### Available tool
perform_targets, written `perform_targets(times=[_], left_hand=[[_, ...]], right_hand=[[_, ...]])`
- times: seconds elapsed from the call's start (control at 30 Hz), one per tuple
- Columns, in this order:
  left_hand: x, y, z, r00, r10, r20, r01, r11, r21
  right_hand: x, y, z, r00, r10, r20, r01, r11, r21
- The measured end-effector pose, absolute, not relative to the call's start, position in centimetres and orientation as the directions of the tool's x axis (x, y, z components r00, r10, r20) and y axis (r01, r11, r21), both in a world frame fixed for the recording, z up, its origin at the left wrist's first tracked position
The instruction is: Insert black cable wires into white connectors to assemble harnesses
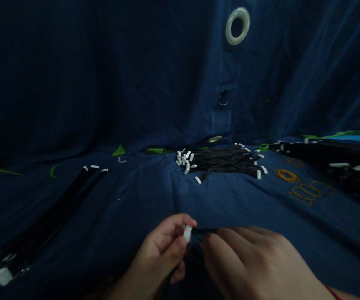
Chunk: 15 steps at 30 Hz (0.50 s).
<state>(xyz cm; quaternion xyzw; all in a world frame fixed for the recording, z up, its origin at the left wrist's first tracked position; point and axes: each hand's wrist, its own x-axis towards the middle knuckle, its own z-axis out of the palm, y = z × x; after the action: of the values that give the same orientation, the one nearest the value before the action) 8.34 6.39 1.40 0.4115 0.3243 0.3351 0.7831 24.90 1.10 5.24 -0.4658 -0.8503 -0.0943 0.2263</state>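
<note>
My left hand [157,258] pinches a small white plastic wire connector [187,233] between thumb and forefinger. Black wires [198,230] run from that connector, passing between my hands and down out of sight. My right hand [248,262] closes on these wires just beside the connector, and its fingers hide part of them. Ahead of my hands lies a loose bundle of black wires [223,160] with white connectors at both ends. A second, straighter bundle of black wires [51,212] lies to the left.
Everything rests on a creased dark blue cloth [129,187] that rises behind as a backdrop with a metal grommet [237,26]. Orange rubber bands [305,189] lie at right, beside another dark heap of wires [339,166]. Green leaf scraps [119,151] are scattered at the back.
</note>
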Motion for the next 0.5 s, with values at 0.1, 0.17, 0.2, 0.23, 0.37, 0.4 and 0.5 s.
perform_targets(times=[0.1, 0.17, 0.2, 0.23, 0.37, 0.4, 0.5], left_hand=[[8.3, 6.6, 0.7, 0.604, 0.775, -0.188, -0.242, 0.403, 0.882], [8.3, 6.7, 0.4, 0.609, 0.775, -0.167, -0.225, 0.371, 0.901], [8.4, 6.7, 0.3, 0.594, 0.789, -0.16, -0.223, 0.352, 0.909], [8.4, 6.7, 0.2, 0.577, 0.802, -0.155, -0.224, 0.338, 0.914], [8.6, 6.7, 0.9, 0.499, 0.847, -0.182, -0.258, 0.346, 0.902], [8.6, 6.7, 1.3, 0.468, 0.861, -0.198, -0.272, 0.354, 0.895], [8.5, 7.0, 2.5, 0.374, 0.901, -0.221, -0.345, 0.356, 0.868]], right_hand=[[24.8, 1.1, 4.7, -0.443, 0.728, 0.523, 0.83, 0.554, -0.069], [24.5, 1.1, 4.5, -0.435, 0.721, 0.539, 0.83, 0.553, -0.07], [24.4, 1.1, 4.6, -0.434, 0.729, 0.529, 0.833, 0.548, -0.073], [24.3, 1.2, 4.7, -0.433, 0.74, 0.515, 0.837, 0.542, -0.076], [24.7, 1.5, 6.1, -0.431, 0.769, 0.472, 0.851, 0.521, -0.072], [25.2, 1.5, 6.5, -0.428, 0.772, 0.469, 0.86, 0.508, -0.052], [27.3, 0.7, 7.1, -0.375, 0.746, 0.55, 0.902, 0.431, 0.031]])
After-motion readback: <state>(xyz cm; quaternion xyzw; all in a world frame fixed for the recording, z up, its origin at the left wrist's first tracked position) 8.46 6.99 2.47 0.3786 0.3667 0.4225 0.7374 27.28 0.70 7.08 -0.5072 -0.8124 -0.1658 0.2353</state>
